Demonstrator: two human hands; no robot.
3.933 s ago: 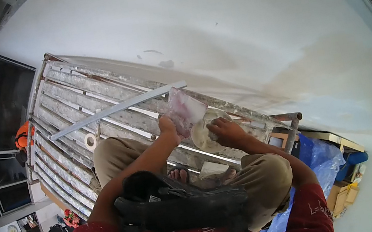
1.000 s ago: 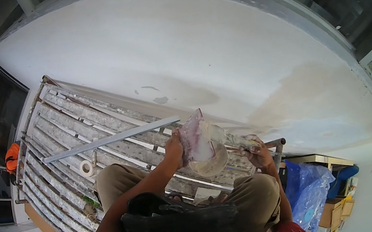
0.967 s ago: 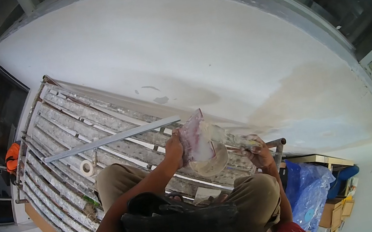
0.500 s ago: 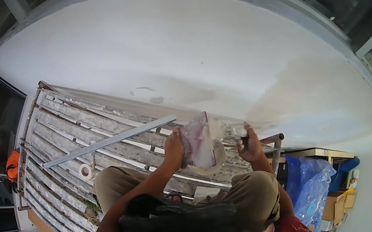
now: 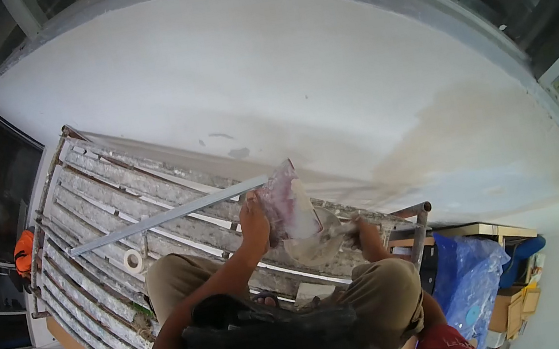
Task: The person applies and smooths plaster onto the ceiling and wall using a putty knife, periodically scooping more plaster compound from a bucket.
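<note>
Your left hand (image 5: 254,217) is clamped on the edge of the pinkish, plaster-smeared flat board (image 5: 284,203), tilted up over your knees. Your right hand (image 5: 363,231) sits just right of it, closed around a plaster-caked tool (image 5: 337,233) touching the white round bowl (image 5: 310,247) underneath.
</note>
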